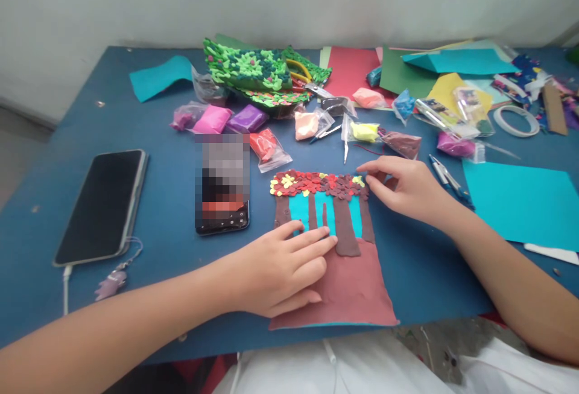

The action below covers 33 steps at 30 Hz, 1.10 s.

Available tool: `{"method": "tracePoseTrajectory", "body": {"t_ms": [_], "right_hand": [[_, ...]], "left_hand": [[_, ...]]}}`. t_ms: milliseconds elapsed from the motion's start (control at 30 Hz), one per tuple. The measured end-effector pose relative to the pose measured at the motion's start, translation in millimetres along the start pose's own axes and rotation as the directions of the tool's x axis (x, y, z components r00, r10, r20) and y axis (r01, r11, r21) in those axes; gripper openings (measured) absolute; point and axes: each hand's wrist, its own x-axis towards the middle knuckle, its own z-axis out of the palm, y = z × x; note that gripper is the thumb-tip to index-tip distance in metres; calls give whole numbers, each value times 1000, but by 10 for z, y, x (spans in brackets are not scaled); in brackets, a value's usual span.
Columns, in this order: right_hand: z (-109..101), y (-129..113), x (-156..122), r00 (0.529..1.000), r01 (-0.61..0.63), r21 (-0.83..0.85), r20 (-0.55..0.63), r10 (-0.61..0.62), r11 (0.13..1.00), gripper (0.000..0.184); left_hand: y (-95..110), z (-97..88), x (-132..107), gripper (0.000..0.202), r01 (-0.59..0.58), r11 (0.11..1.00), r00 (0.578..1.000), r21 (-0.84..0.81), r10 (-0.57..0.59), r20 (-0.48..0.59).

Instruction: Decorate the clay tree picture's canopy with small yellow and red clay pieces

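My left hand lies flat with its fingers spread on a clay picture. The picture has a brownish-pink lower part, dark brown tree trunks over turquoise, and a band of small red, maroon and yellow clay petals along its top. At the upper right corner of the picture, my right hand is bent, its index finger and thumb slightly apart beside the petals. Nothing shows between those fingertips, and its other fingers are partly hidden.
Left of the picture lie a phone with a blurred screen and a dark phone on a cable. Bagged clay, including a red packet, lies beyond. A green leafy clay piece, a tape roll and a turquoise sheet surround it.
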Motion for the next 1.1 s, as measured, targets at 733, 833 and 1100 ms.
{"method": "tracePoseTrajectory", "body": {"t_ms": [733,833,1100], "right_hand": [[26,69,54,999,-37,26,-8,37,999,15],[15,32,24,995,-42,11,-86,43,999,15],[87,-528,-281,831,543,16,-153,-535,840,13]], "left_hand": [[6,-11,24,33,7,1000,1000,-26,-7,-3],[16,-19,22,28,41,998,998,-54,-43,-50],[106,18,16,26,102,866,937,-489,-249,-245]]}}
